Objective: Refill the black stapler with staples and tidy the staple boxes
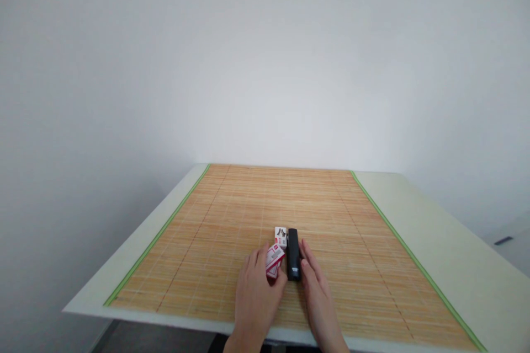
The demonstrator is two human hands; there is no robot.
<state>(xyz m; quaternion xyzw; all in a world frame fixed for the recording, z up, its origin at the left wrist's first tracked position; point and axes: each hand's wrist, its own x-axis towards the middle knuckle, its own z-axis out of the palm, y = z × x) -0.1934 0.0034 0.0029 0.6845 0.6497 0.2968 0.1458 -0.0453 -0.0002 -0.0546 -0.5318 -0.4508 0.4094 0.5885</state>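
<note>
Small red-and-white cardboard box (274,260): mid-mat, grasped in left hand (254,298) fingertips | slim black oblong device (293,254): just right, long axis running away from the person, right hand (318,292) flat alongside, apparently touching, unclenched | second white box (280,236) behind | bamboo mat (232,215): open room all round, near edge close.

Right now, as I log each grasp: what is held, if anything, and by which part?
The left hand grips a small red-and-white box at its near end, thumb alongside. The right hand only touches the black stapler's right side; a second small box lies free.
</note>
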